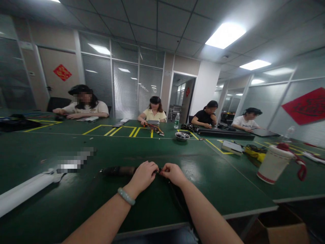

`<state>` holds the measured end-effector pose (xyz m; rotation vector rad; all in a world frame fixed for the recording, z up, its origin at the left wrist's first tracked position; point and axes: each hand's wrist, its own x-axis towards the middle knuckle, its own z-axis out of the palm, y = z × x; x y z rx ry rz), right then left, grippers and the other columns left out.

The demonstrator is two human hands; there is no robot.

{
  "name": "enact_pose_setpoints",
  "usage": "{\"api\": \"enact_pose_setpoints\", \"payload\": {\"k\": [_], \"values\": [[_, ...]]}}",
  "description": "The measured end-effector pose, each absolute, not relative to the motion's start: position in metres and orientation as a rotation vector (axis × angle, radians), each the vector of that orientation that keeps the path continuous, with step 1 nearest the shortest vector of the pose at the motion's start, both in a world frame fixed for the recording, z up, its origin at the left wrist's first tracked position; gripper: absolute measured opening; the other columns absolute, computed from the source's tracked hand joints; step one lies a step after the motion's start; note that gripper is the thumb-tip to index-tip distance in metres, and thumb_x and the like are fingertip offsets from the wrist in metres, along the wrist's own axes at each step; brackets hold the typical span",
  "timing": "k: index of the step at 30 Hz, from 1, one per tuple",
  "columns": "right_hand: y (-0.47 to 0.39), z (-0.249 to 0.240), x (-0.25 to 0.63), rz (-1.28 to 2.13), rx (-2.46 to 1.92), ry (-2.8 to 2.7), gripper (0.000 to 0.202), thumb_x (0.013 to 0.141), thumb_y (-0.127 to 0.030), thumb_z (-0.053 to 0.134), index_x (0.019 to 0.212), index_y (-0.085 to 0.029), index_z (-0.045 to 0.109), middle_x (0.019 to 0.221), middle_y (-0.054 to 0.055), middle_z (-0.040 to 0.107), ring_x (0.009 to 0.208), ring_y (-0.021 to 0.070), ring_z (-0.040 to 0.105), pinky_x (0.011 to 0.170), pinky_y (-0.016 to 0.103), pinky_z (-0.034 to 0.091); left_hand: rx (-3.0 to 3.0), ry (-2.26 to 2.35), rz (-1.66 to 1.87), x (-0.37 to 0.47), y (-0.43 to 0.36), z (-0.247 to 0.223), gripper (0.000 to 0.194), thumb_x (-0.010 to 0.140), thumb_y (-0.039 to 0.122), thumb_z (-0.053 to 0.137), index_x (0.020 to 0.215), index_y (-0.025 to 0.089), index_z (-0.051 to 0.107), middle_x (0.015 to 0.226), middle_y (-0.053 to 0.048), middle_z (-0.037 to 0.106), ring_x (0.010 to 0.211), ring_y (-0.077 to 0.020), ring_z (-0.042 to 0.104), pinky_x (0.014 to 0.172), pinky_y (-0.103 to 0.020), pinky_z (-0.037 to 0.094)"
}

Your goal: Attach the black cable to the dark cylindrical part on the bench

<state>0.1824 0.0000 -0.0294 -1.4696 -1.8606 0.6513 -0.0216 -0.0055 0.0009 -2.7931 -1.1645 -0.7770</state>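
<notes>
A dark, long cylindrical tool [122, 170] lies on the green table, its metal tip pointing left. My left hand [145, 174] is wrapped over the tool's right end, with a pale bangle on that wrist. Just right of it, my right hand [172, 173] pinches a small dark part at the same end, fingertips close to those of my left hand. A dark cable [175, 195] runs from there toward the table's front edge, partly hidden by my right forearm. The small part between my fingers is too blurred to make out.
On the left lies a white arm-like object [27, 190]. A metal bowl [182, 136] and a bottle [176, 121] stand further back. To the right are a white box [232, 147] and a white cup [274, 164] with red trim. Several people sit across the green table [215, 183].
</notes>
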Motion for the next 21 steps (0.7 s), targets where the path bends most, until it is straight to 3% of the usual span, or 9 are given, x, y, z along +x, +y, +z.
{"api": "enact_pose_setpoints", "payload": {"k": [5,12,21], "values": [[-0.002,-0.026,0.182,0.671,-1.479,-1.869,0.014,0.075,-0.03,0.071,0.077,-0.018,0.065,0.066,-0.002,0.064,0.059,0.0106,0.056,0.051,0.019,0.036,-2.826,-1.253,-0.719,-0.022,-0.005,0.002,0.02,0.082,0.013,0.054,0.098,0.024,0.061,0.101,-0.002,0.064,0.092,-0.0187,0.058,0.085,-0.032,0.042],[-0.005,-0.025,0.181,0.735,-1.397,-1.938,0.016,0.075,-0.031,0.072,0.078,-0.017,0.066,0.069,-0.002,0.064,0.059,0.0101,0.056,0.051,0.019,0.037,-2.873,-1.29,-0.654,-0.025,-0.006,0.01,0.015,0.08,0.014,0.056,0.09,0.024,0.062,0.092,0.0,0.065,0.087,-0.018,0.059,0.08,-0.03,0.041],[-0.002,-0.03,0.181,0.78,-1.33,-1.947,0.018,0.076,-0.034,0.071,0.079,-0.018,0.065,0.065,-0.002,0.064,0.058,0.0107,0.056,0.051,0.019,0.038,-2.894,-1.287,-0.653,-0.03,-0.009,0.013,0.015,0.082,0.024,0.06,0.097,0.025,0.06,0.097,0.0,0.066,0.088,-0.0174,0.06,0.08,-0.029,0.042]]}}
